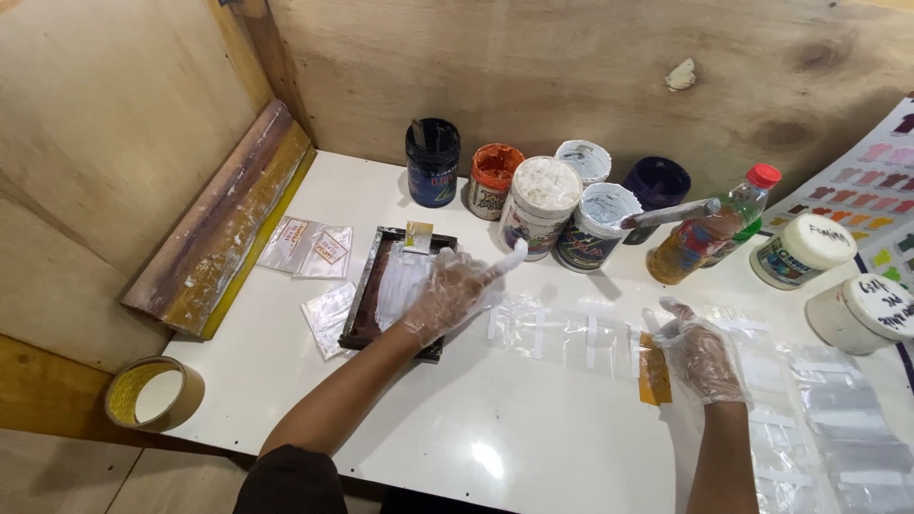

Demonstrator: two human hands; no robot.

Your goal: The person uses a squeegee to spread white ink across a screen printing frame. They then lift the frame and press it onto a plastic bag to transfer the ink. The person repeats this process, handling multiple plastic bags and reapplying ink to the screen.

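Over the small dark frame (395, 290), the gloved left hand (447, 295) reaches forward, fingers curled around a white spatula (505, 262). Right hand (703, 357) lies flat, fingers spread, pressing clear plastic strips (571, 333) beside an orange tape piece (654, 371) on the white surface (495, 428); paint jars (543, 205) stand behind.

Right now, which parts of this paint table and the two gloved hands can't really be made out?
- Left hand: it covers part of the dark tray, so what it touches there is hidden.
- Right hand: its fingers lie by an orange strip; whether they pinch it is unclear.
- Colour chart: cut off by the right edge.
- Dark jar: its lower part stands behind a white tub.
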